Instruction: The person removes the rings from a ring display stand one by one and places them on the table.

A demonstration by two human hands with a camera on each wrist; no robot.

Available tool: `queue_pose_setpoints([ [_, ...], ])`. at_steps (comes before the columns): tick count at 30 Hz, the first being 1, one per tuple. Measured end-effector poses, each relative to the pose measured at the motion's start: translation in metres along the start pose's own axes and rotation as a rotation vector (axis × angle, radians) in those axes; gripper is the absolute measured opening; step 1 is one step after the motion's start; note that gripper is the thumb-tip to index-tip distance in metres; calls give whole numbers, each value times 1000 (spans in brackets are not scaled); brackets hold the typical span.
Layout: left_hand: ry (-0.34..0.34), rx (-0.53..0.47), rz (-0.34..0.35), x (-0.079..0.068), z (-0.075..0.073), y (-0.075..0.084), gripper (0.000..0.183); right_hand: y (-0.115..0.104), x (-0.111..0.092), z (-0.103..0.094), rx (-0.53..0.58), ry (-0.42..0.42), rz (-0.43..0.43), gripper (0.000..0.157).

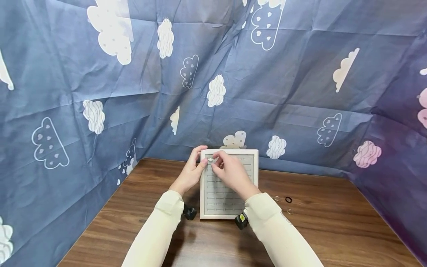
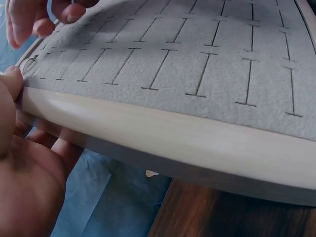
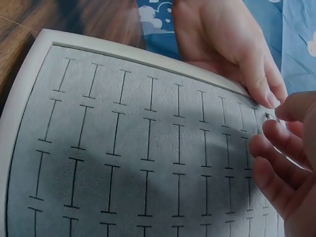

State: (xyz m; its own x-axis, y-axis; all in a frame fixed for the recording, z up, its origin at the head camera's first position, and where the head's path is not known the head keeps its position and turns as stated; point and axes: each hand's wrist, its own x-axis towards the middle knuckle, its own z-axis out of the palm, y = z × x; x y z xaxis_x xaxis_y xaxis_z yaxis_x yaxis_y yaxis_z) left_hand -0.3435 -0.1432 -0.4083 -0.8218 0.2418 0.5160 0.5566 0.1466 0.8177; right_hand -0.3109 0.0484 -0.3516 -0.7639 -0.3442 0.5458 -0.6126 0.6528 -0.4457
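Observation:
A white-framed ring display board (image 1: 230, 217) with a grey slotted pad stands tilted up in front of me. My left hand (image 1: 191, 171) grips its left edge near the top corner, thumb on the front and fingers behind, as the left wrist view shows. A small shiny ring (image 1: 211, 159) sits in the top-left slot, close to the left thumb; its thin loop (image 2: 29, 65) also shows in the left wrist view. My right hand (image 1: 231, 172) hovers over the upper pad, fingers bent and spread a little, fingertips (image 3: 277, 131) just beside that ring.
On the wooden table (image 1: 320, 218) right of the board lie a black ring (image 1: 288, 199) and two thin pale rings, one (image 1: 290, 211) nearer and one (image 1: 276, 198) beside the right sleeve. A blue cloud-print cloth (image 1: 293, 92) hangs behind and around the table.

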Motion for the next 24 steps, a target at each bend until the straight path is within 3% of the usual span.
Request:
queue_pose_setpoints([
  [7,-16,-1,20,3,3,3,47,0,7,5,-101,9,17,19],
  [24,3,-9,-4,1,1,-1,46,-5,16,12,-214,14,4,11],
])
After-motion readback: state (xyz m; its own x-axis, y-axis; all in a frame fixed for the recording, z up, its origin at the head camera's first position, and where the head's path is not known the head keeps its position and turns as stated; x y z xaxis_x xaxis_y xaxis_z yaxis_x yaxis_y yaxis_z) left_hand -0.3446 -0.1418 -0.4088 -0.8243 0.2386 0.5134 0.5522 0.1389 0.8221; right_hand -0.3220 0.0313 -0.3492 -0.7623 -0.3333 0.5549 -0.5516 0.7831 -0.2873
